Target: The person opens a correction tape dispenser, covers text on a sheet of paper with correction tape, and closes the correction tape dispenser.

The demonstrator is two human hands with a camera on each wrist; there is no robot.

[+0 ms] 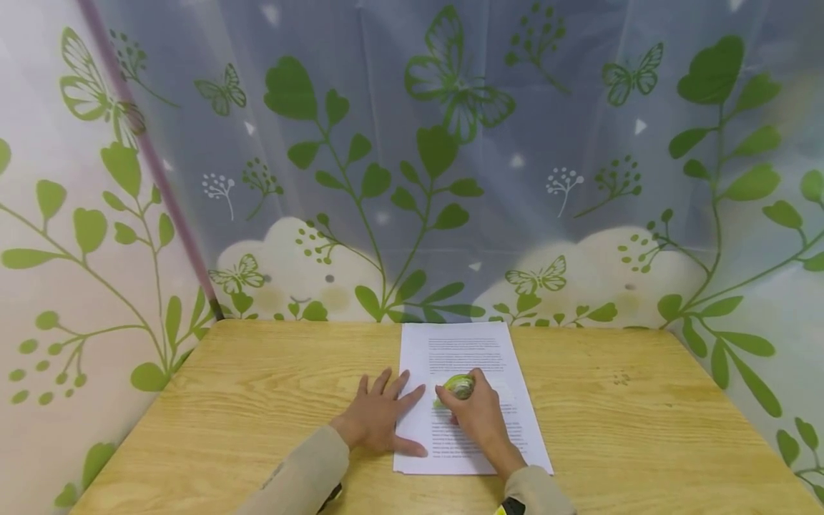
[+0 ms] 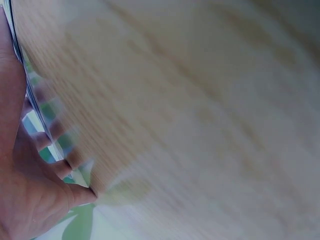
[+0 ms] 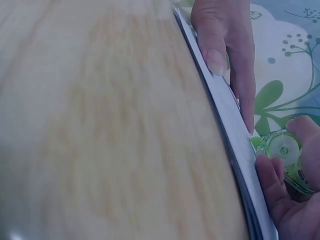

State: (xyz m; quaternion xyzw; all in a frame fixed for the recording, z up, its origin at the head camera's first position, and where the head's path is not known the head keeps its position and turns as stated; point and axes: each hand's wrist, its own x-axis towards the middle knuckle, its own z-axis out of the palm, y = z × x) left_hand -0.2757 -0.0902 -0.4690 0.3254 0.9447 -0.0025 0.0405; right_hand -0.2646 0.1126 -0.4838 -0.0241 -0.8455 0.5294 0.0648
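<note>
A stack of printed white paper [image 1: 476, 461] lies on the wooden table, its thick edge seen in the right wrist view. My right hand [image 1: 481, 415] grips a green, see-through correction tape dispenser [image 1: 460, 387] against the top sheet, about mid-page. In the right wrist view the dispenser [image 3: 284, 150] shows a round spool inside, between thumb and fingers. A pale band without print runs across the page near it. My left hand [image 1: 383, 415] rests with spread fingers on the left edge of the paper. In the left wrist view the left hand [image 2: 35, 185] appears at the left side.
The wooden table [image 1: 270, 386] extends to both sides of the paper. A small dark mark [image 1: 621, 379] is on its right part. Behind stands a curtain [image 1: 380, 143] printed with green leaves and butterflies, meeting the table's back edge.
</note>
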